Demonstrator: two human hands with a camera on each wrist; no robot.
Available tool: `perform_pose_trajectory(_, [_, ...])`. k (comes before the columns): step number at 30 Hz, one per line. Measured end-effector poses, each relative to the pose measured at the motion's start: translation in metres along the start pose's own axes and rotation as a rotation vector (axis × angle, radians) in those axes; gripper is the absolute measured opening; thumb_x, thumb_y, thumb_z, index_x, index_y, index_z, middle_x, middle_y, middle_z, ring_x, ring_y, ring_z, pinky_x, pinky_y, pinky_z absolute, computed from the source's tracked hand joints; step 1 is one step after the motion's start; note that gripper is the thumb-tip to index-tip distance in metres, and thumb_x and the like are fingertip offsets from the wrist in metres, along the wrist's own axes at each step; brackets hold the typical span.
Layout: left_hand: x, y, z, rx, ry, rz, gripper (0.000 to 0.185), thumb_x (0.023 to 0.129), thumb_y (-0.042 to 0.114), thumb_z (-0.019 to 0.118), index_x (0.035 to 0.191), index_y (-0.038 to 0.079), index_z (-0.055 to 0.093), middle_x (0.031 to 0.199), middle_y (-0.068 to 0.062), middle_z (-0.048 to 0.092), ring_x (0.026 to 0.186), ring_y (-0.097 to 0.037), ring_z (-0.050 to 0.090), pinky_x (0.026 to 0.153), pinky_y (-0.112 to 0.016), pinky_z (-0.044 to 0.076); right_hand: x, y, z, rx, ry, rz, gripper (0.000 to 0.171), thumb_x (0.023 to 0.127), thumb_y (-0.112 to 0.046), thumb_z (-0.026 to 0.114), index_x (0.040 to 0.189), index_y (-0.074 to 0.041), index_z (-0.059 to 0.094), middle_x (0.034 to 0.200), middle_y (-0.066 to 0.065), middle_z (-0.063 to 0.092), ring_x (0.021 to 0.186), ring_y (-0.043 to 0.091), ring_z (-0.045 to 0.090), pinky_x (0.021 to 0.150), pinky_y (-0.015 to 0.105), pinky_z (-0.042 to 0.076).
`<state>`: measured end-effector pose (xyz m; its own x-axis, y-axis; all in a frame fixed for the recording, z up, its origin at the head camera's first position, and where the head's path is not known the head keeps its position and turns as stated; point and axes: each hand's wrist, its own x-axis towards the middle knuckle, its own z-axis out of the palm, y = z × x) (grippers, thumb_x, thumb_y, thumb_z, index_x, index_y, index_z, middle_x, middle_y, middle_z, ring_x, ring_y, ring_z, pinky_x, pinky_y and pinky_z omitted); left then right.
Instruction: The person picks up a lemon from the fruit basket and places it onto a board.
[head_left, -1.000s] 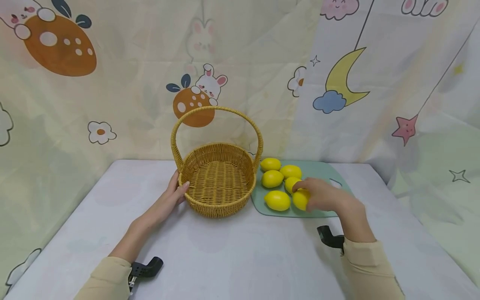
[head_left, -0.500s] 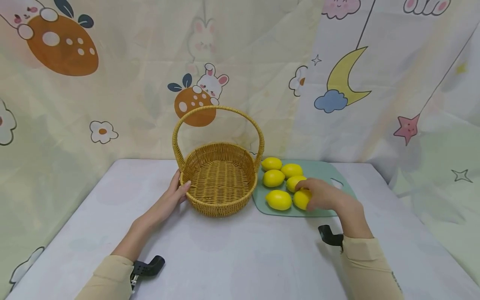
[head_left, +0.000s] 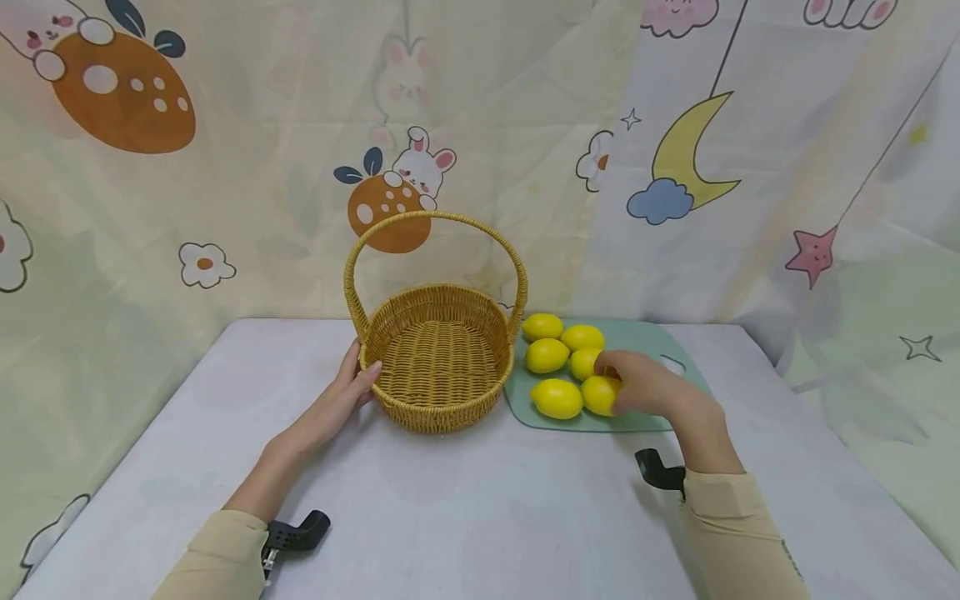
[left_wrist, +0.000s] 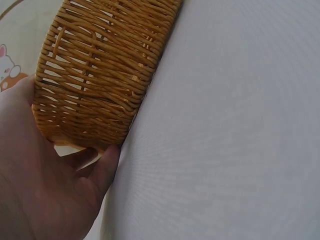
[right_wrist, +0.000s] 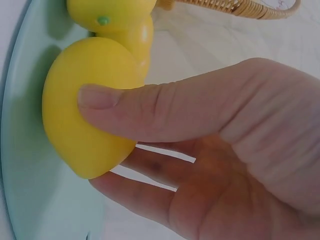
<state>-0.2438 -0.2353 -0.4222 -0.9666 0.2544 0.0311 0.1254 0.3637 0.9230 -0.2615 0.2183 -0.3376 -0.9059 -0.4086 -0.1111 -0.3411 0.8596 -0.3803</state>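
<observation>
A woven basket [head_left: 437, 419] with a tall hooped handle stands upright on the table, nothing inside it. My left hand [head_left: 330, 407] holds its left side, thumb at the rim and fingers low on the outer wall, as the left wrist view also shows. To its right, several yellow lemons lie on a pale green board [head_left: 637, 335]. My right hand [head_left: 647, 387] pinches the front right lemon [right_wrist: 92, 142]; the thumb lies across one side and the fingers sit behind it. Another lemon [head_left: 557, 399] lies just left of the held one.
The white table [head_left: 465, 517] stretches in front of the basket and board. A printed cloth [head_left: 510, 167] hangs close behind them. Black wrist-worn devices [head_left: 300, 532] stick out from both forearms.
My right fingertips have shifted slightly right on the front right lemon, so more of it shows. My left hand and the basket stay in place.
</observation>
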Motion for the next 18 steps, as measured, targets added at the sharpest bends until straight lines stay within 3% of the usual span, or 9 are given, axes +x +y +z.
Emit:
perform_pose_trajectory(12, [-0.001,-0.002,-0.001,0.014,0.001,-0.015,0.075,0.101,0.064,0.035,0.154,0.047,-0.015,0.169,-0.004,-0.001,0.155,-0.028,0.014,0.118,-0.051,0.034,-0.008,0.004,-0.003,0.043,-0.045,0.08,0.046,0.076,-0.005,0.075,0.12,-0.004,0.062,0.118,0.017,0.063,0.105,0.032,0.057,0.09,0.05,0.052])
perform_pose_trajectory(18, [-0.003,-0.001,-0.003,0.042,0.005,-0.033,0.077,0.1,0.065,0.037,0.155,0.045,-0.013,0.167,-0.008,0.01,0.151,-0.029,0.026,0.116,-0.049,0.039,-0.013,0.007,-0.008,0.057,-0.061,0.087,0.046,0.082,-0.019,0.076,0.123,-0.004,0.061,0.121,0.02,0.062,0.108,0.035,0.058,0.089,0.05,0.053])
